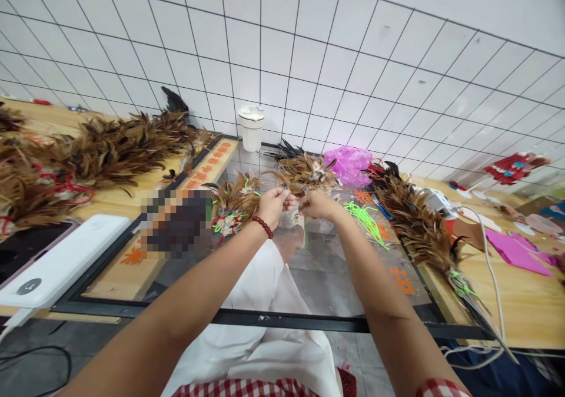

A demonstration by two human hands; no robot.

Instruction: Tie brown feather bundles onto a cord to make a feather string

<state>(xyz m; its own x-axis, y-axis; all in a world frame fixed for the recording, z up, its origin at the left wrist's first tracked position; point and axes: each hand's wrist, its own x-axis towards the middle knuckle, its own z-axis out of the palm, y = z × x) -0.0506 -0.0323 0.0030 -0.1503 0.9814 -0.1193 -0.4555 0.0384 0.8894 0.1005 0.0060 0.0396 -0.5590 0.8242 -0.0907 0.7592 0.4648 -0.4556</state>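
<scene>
From my remote seat I watched the left hand (276,204) and right hand (315,204) meet over the clear glass tabletop with a black frame (300,320), fingertips close together but a small gap between them. The left, with a dark red beaded bracelet (263,227) at its wrist, had thumb and fingers drawn together; the right was curled, its fingertips angled down and inward. I could not tell whether either one pinched a feather or a thread; anything there was too fine for me to make out.

What mattered to me was the lie of the feathers. The loose heap of brown feathers with black tips (309,172) sat on the glass just beyond both hands, its long axis running crosswise, dark tips to the left; the right hand was below its middle, the left nearer its left end. The smaller brown feather bunch with red and green ties (233,199) lay just left of the left hand, clearly its side to reach. The bright green cords (365,221) lay on the right hand's side, strung out slantwise, their far ends nearer the purple-pink plastic bag (348,164).
</scene>
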